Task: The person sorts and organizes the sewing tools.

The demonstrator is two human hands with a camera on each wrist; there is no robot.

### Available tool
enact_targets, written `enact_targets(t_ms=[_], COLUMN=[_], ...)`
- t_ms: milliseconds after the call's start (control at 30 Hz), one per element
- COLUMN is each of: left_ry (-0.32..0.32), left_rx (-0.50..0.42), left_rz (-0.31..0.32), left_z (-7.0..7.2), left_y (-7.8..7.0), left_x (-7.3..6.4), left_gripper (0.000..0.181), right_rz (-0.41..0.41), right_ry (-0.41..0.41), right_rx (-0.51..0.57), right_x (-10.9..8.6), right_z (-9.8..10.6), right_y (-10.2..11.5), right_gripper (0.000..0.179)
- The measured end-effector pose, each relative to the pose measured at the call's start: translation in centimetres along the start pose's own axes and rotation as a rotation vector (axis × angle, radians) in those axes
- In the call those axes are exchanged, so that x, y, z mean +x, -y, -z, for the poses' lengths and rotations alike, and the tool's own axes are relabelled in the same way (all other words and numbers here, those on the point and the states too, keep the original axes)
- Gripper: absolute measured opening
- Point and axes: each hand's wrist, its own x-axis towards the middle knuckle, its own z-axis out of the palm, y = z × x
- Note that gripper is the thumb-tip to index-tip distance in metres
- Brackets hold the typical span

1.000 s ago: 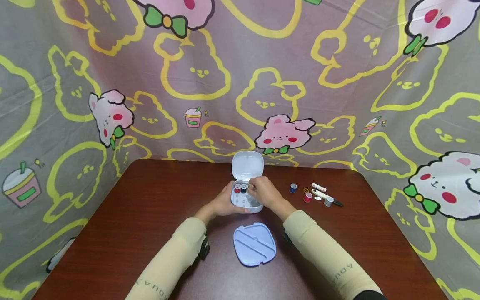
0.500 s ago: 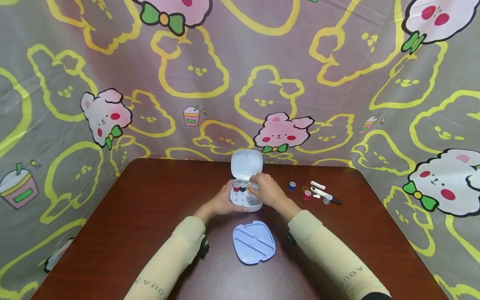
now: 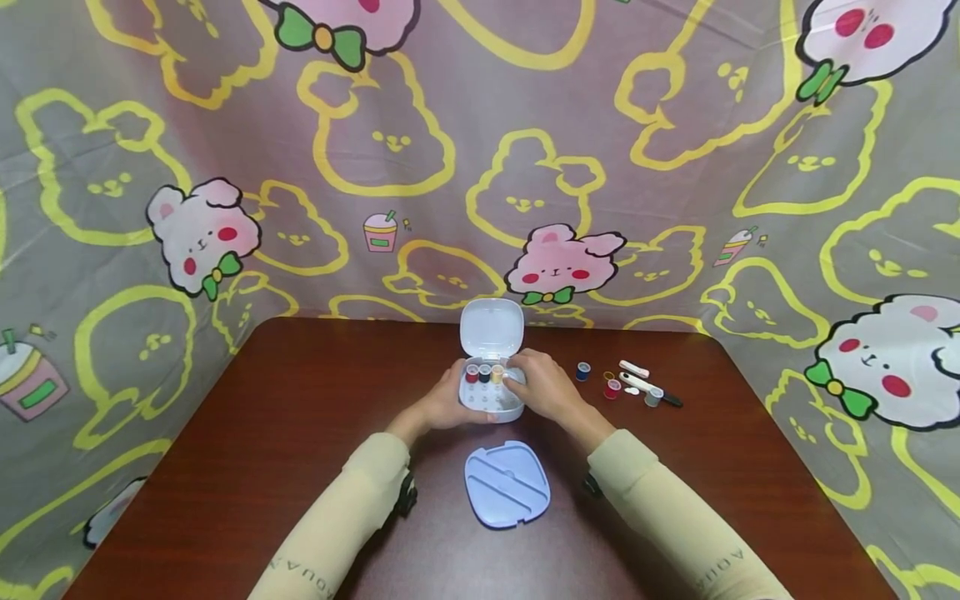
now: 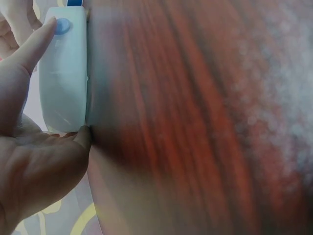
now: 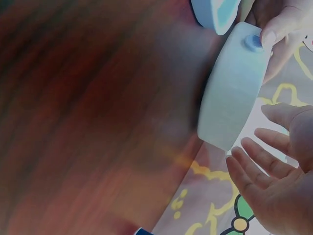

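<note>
A white sewing box (image 3: 513, 413) stands on the table with its lid (image 3: 491, 327) swung up at the back. Inside, along the far row of pegs, sit a red thread spool (image 3: 471, 374), a black spool (image 3: 484, 373) and a pale yellow spool (image 3: 498, 374). My left hand (image 3: 441, 402) grips the box from the left, its thumb along the front near a blue button (image 4: 62, 26). At the box's right side, my right hand (image 3: 547, 387) holds nothing. In the right wrist view its fingers (image 5: 266, 169) are spread apart beside the box.
A light blue divided tray (image 3: 508, 483) lies in front of the box. To the right are a blue spool (image 3: 583, 372), a pinkish-red spool (image 3: 612, 389), a grey spool (image 3: 653, 397) and a white tool with a black end (image 3: 671, 401). A patterned cloth (image 3: 420, 217) hangs behind the table.
My right hand has let go of the pale yellow spool and drawn back slightly to the right, leaving it beside the black one. My left hand stays on the box.
</note>
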Motion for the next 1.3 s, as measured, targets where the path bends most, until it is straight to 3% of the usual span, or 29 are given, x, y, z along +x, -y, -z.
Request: enact_targets(t_ms=[567,933,1300], left_ry=[-0.004,-0.018,-0.02], left_rx=[-0.025,-0.026,-0.029], left_rz=[0.019,0.008,0.044], left_z=[0.0,0.0,-0.1], left_y=[-0.4,-0.3,-0.6], left_x=[-0.2,-0.2,-0.3], left_gripper=[0.109,0.11,0.111], right_rz=[0.03,0.056,0.035], right_ry=[-0.035,-0.055,-0.03], right_rx=[0.006,-0.005,-0.023], right_x=[-2.5,-4.3,-6.2], right_z=[0.4,0.5,1.2], right_y=[-1.2,-2.3,-3.8], right_gripper=[0.028,0.011,0.015])
